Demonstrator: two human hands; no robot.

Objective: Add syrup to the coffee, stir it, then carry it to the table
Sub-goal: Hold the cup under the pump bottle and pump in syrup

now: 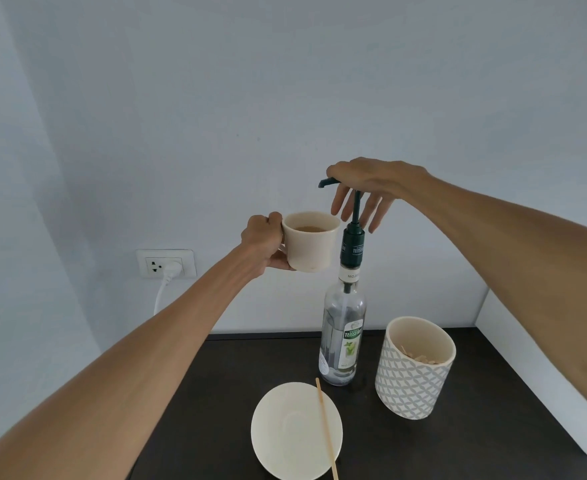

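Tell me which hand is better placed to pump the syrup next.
The right hand: its palm rests on the pump head of the syrup bottle. The left hand is occupied, gripping the coffee cup by its handle, raised near the spout.

Two bare forearms in shot, no sleeves, no watch, no rings. Left hand [264, 244] and right hand [371, 188] ungloved; slim wrists, long fingers, tendons standing out along left forearm.

one head-worn wide view looks forward and down, close over the counter [236, 368].
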